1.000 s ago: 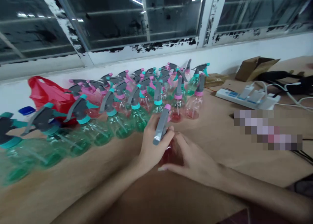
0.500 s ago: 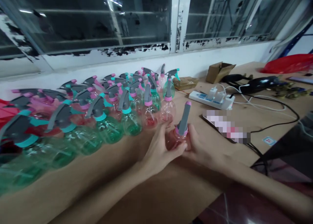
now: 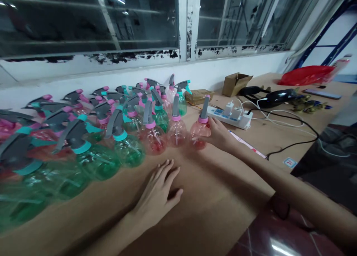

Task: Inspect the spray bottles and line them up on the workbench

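My right hand (image 3: pixel 219 135) grips a pink spray bottle (image 3: pixel 199 131) with a grey trigger head and pink collar, thumb across its front and fingers on its right side. The bottle stands upright on the brown tabletop (image 3: pixel 212 200), at the right end of the front row. Close on its left is another pink spray bottle (image 3: pixel 177 131), and beyond that a third one (image 3: pixel 154 138). My left hand (image 3: pixel 160 192) holds nothing; its fingers are apart, low over the tabletop in front of the row. A green spray bottle (image 3: pixel 129 150) with a turquoise collar stands just beyond it.
Several more pink and green spray bottles crowd the table's left side. To the right lie a power strip (image 3: pixel 228 112) with plugs and cables, a phone (image 3: pixel 247 142), a cardboard box (image 3: pixel 236 84), black objects (image 3: pixel 280 98) and a red bag (image 3: pixel 305 74). A window runs behind.
My left hand has let go of the pink bottle and drawn back toward me, fingers spread. My right hand has moved the bottle away from me to the row's end. The view has turned right.
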Action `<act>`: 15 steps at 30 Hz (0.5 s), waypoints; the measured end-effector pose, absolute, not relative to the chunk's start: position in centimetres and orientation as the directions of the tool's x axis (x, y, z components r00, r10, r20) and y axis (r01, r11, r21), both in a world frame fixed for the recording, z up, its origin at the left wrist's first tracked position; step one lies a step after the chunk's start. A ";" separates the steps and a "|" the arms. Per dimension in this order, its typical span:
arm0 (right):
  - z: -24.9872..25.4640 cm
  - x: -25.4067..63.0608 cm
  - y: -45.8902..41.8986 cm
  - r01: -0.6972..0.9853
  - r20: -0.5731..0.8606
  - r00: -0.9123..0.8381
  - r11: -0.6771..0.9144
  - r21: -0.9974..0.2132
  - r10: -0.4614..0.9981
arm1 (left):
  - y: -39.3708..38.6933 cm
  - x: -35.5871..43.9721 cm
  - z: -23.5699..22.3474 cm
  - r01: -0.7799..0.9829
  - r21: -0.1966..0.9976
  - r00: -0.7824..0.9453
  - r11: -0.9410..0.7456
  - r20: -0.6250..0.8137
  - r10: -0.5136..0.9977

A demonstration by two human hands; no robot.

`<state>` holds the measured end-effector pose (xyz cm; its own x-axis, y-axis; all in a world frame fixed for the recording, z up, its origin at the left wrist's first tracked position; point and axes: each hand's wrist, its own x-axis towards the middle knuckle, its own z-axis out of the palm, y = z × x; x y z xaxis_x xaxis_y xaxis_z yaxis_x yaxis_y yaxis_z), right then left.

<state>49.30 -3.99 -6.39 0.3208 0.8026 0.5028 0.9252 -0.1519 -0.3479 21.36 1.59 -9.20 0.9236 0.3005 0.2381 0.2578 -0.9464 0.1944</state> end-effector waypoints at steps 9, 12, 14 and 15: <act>-6.9 51.2 -0.9 0.921 0.519 0.344 -0.173 -0.349 0.783 | 1.6 21.3 -9.2 0.258 0.168 0.927 -0.951 0.234 0.292; -6.9 51.1 -0.5 0.923 0.520 0.334 -0.160 -0.351 0.786 | 1.6 21.3 -9.3 0.261 0.168 0.929 -0.951 0.224 0.294; -6.8 51.0 -0.5 0.923 0.519 0.326 -0.148 -0.354 0.790 | 1.6 21.3 -9.3 0.266 0.166 0.929 -0.950 0.218 0.298; -6.7 51.0 -0.6 0.923 0.519 0.322 -0.141 -0.357 0.792 | 1.5 21.3 -9.3 0.265 0.169 0.929 -0.949 0.218 0.298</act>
<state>51.00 -0.58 -6.68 0.3216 0.7919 0.5191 0.9233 -0.1407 -0.3574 21.33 1.54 -9.26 0.9292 0.2984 0.2181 0.2652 -0.9493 0.1688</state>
